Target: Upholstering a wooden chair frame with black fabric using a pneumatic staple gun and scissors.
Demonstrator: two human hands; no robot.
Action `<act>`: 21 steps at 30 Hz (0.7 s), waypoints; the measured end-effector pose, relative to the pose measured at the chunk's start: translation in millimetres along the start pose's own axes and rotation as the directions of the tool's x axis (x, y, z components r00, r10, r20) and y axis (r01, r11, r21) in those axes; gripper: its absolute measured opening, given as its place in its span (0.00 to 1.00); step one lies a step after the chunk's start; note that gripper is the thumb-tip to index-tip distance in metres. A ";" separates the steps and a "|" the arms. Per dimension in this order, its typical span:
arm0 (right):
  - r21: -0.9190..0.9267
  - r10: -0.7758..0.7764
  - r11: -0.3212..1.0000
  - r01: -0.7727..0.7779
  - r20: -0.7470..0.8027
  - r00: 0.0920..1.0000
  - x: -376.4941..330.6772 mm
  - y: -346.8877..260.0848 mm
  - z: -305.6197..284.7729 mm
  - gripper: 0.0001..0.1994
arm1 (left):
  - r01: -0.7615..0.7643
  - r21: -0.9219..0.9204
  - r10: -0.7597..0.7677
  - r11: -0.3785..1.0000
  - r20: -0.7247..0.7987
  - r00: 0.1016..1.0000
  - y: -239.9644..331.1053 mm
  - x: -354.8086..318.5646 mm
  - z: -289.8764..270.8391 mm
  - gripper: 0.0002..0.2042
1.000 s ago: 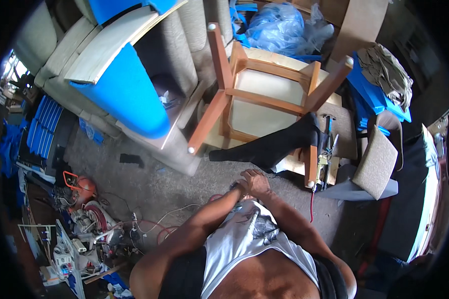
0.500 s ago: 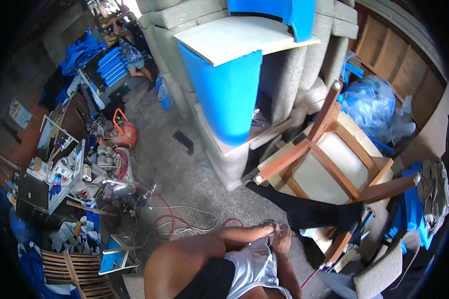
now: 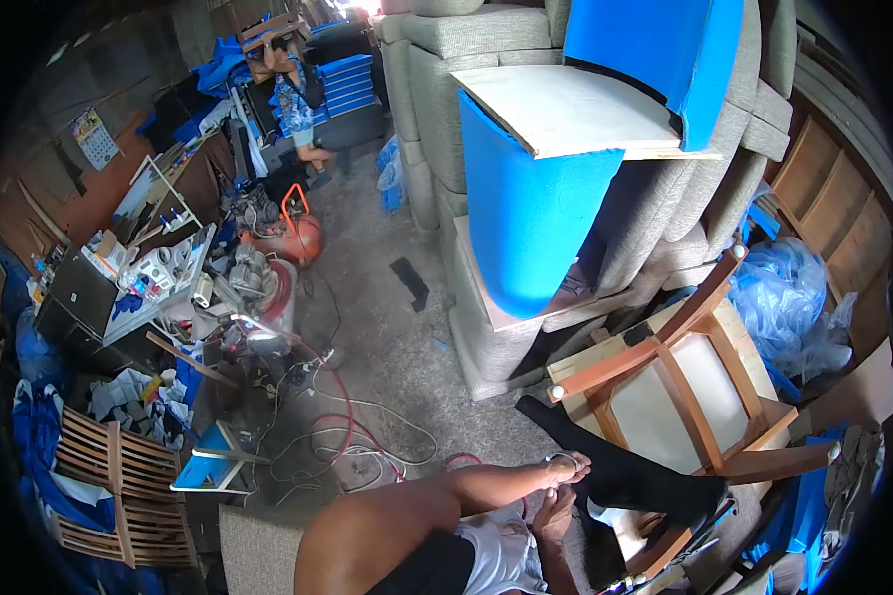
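My left hand (image 3: 572, 466) is at the lower middle, small in the picture, at the end of my bare left arm. A pale band shows near its wrist. Just below it, my right hand (image 3: 554, 512) is raised, its fingers bent towards the left one. Both hands look closed, nearly touching; anything between the fingers is too small to make out. Just right of them lies black cloth (image 3: 620, 476), draped by an upturned wooden chair (image 3: 685, 387) with a pale seat underside. White cloth (image 3: 506, 550) shows between my forearms.
Grey cushions (image 3: 446, 109) are stacked at the back, around a blue curved panel (image 3: 536, 228) and pale board (image 3: 575, 104). Hoses and cords (image 3: 377, 451) cross the floor near an orange compressor (image 3: 293, 238). A cluttered bench (image 3: 159, 278) stands left. Far back, another person (image 3: 296, 99) handles wood.
The view has shifted, so the room appears farther right and lower. My hands have moved slightly apart, the right one now below the left. The far person has straightened up.
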State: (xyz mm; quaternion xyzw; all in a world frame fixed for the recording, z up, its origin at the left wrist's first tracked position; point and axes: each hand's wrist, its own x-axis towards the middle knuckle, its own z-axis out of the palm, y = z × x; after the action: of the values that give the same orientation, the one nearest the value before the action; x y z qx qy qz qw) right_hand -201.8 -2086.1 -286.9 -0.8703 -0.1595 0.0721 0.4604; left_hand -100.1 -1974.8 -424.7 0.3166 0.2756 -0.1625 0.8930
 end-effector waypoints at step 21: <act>-0.121 -0.543 0.811 0.572 0.209 0.813 11.4 11.2 -23.8 0.11 | -0.335 0.787 -0.053 0.518 0.420 0.906 33.7 -96.3 41.4 0.12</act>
State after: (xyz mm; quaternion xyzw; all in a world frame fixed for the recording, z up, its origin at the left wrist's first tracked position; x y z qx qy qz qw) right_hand -182.3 -2106.6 -282.4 -0.8133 -0.4515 -0.0095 0.3668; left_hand -144.9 -1965.6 -324.6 0.6909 -0.0504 -0.2605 0.6725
